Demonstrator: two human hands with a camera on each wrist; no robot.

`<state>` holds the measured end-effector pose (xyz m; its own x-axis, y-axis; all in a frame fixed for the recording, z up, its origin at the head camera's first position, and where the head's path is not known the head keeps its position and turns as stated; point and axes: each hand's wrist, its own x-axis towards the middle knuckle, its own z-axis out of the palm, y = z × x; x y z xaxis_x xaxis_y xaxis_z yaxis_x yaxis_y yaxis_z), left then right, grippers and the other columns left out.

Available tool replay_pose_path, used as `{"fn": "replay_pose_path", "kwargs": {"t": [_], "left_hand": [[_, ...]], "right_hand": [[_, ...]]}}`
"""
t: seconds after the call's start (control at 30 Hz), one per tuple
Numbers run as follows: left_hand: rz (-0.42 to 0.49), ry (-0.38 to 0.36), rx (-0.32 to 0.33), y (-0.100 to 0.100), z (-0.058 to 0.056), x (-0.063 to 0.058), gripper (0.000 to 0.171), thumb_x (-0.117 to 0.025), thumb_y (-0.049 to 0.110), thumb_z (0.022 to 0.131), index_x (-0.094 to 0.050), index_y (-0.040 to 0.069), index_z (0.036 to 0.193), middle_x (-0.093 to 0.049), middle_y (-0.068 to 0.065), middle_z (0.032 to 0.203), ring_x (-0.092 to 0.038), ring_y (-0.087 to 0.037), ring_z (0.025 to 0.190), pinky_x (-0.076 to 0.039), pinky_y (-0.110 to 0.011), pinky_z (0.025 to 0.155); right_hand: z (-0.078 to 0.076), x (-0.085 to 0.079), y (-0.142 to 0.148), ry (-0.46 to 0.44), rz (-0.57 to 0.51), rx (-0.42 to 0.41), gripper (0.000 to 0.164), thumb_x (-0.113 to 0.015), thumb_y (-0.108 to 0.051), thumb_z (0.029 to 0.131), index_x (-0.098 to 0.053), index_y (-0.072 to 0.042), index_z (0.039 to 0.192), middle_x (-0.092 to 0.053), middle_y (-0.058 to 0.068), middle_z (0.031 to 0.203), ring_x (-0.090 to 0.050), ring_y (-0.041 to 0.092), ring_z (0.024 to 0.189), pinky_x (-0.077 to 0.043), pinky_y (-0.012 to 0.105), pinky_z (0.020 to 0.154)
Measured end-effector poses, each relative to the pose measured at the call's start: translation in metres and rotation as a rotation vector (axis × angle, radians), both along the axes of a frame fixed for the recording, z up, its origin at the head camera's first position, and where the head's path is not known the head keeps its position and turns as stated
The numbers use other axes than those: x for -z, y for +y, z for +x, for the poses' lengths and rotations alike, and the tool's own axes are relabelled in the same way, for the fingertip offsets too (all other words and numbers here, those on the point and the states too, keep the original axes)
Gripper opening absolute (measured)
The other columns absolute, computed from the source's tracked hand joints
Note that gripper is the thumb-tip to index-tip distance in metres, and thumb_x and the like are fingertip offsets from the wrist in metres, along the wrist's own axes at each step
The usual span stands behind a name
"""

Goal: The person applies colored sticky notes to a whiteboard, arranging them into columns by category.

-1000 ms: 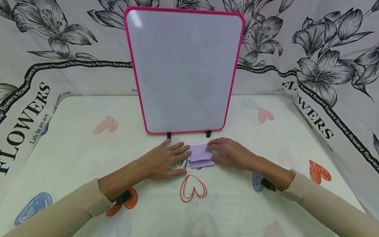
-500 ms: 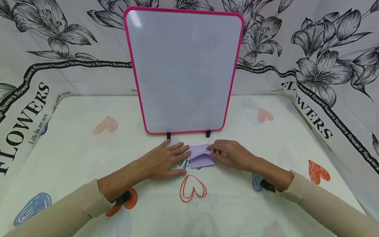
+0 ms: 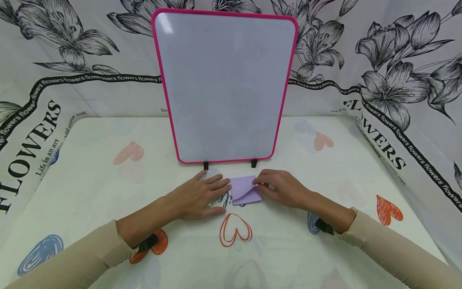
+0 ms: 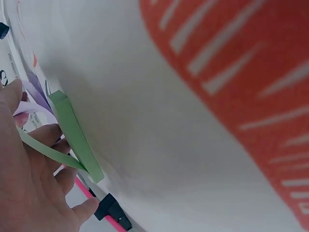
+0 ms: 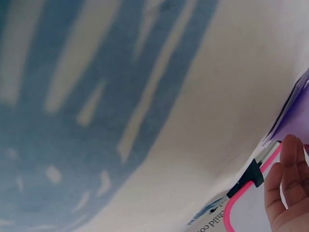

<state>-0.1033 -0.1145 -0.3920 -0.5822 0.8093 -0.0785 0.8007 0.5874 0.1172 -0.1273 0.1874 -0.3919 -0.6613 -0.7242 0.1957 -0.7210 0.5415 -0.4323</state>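
A purple sticky note pad (image 3: 249, 197) lies on the table below the whiteboard, its top sheet (image 3: 241, 185) raised at the right. My right hand (image 3: 285, 188) pinches that sheet at its right edge with thumb and fingertips; the purple paper (image 5: 293, 118) also shows beyond the fingers in the right wrist view. My left hand (image 3: 202, 197) is spread with straight fingers, fingertips at the purple pad's left edge. Under its palm is a green sticky note pad (image 4: 77, 137), mostly hidden in the head view, with its top sheet (image 4: 50, 153) bowed up toward the hand.
A whiteboard (image 3: 225, 88) with a pink frame stands behind the pads on black feet (image 3: 254, 163). The white tablecloth (image 3: 195, 257) bears printed hearts. Flower-printed cloth (image 3: 86, 96) hangs behind and at the sides.
My right fingers have closed on the purple top sheet and lifted its right side, so its lower edge now runs diagonally. The left hand has barely moved.
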Motion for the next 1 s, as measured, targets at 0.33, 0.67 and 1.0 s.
{"fn": "replay_pose_path", "kwargs": {"t": [0.33, 0.67, 1.0], "left_hand": [[0.006, -0.014, 0.051, -0.0056, 0.0058, -0.0012, 0.068, -0.038, 0.061, 0.1, -0.044, 0.017, 0.152, -0.044, -0.001, 0.154, -0.038, -0.021, 0.144, -0.024, -0.055, 0.117], [0.066, 0.011, 0.152, -0.0068, 0.0092, -0.0037, 0.062, -0.039, 0.056, 0.102, -0.052, 0.014, 0.146, -0.051, 0.001, 0.148, -0.046, -0.021, 0.138, -0.035, -0.051, 0.112], [0.116, 0.031, 0.21, -0.0036, 0.0077, -0.0016, 0.059, -0.043, 0.052, 0.102, -0.052, 0.014, 0.146, -0.052, 0.001, 0.147, -0.05, -0.021, 0.135, -0.04, -0.045, 0.108]], "right_hand": [[-0.0004, 0.0002, -0.0027, 0.037, -0.025, 0.071, 0.017, -0.073, -0.008, 0.089, -0.077, -0.009, 0.106, -0.074, -0.003, 0.099, -0.065, 0.005, 0.082, -0.055, 0.025, 0.074], [-0.0004, 0.0005, -0.0043, 0.031, 0.013, 0.105, 0.018, -0.073, -0.008, 0.089, -0.077, -0.007, 0.106, -0.075, -0.001, 0.094, -0.064, 0.004, 0.077, -0.054, 0.024, 0.069], [-0.0019, 0.0009, -0.0046, 0.023, 0.015, 0.115, 0.018, -0.074, -0.006, 0.088, -0.077, -0.007, 0.106, -0.075, -0.001, 0.092, -0.064, 0.004, 0.076, -0.055, 0.025, 0.069]]}}
